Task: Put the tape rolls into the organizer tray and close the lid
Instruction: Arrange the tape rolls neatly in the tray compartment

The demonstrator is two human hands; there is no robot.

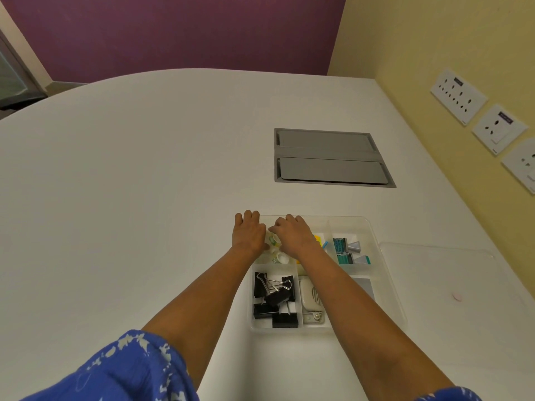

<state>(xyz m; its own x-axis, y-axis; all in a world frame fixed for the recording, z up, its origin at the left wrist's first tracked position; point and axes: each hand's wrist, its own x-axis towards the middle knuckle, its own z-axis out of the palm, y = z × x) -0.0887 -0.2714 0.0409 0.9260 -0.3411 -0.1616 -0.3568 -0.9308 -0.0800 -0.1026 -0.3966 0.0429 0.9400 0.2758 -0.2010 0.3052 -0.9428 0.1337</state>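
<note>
Blue sleeve nearest, at 7 o'clock, forearms reaching up to the tray on the white table. Left hand at tray's far-left corner, palm down, fingers curled over the rim; cannot tell if it grips anything. Tape rolls just right of it in the far-left compartment, one greenish, small white ones at 6 o'clock of it. Right hand over the same compartment, fingertips pinched at the rolls; grasp unclear. Binder clips in near-left compartment. Teal dispensers in far-right compartment. Clear lid flat on table at 3 o'clock of tray, off. Grey hatch at 12 o'clock.
</note>
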